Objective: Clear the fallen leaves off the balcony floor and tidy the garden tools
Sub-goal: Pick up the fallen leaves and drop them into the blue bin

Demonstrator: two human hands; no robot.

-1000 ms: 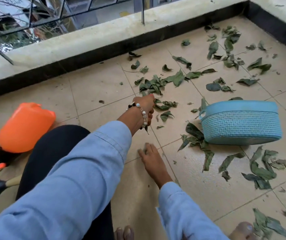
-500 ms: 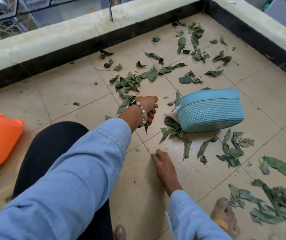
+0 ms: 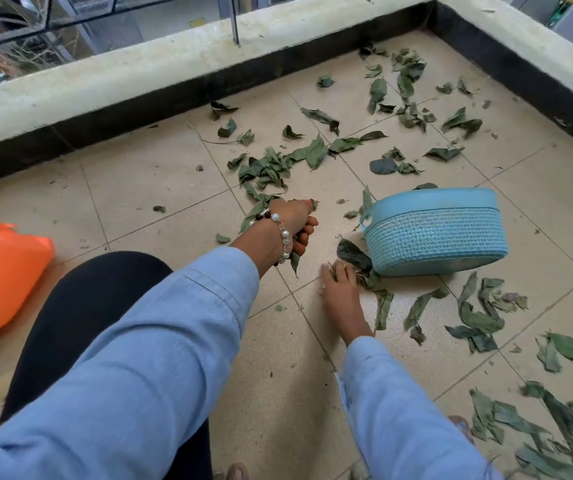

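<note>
On the tiled balcony floor (image 3: 160, 188) beside the blue woven basket (image 3: 434, 233), the left hand (image 3: 293, 225) grips gathered leaves (image 3: 264, 168) while the right hand (image 3: 342, 289) lies flat on more, which could spill if the left grip loosens.

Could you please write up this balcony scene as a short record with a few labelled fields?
setting: tiled balcony floor bounded by a low concrete wall
left hand: curled round a bunch of leaves, bead bracelet on the wrist
right hand: fingers on the leaves beside the basket
basket: blue, woven, on the floor, tilted toward the camera
loose leaves: scattered over most of the tiles
other item: orange container at the left edge
task progress: many leaves still on the floor
</note>
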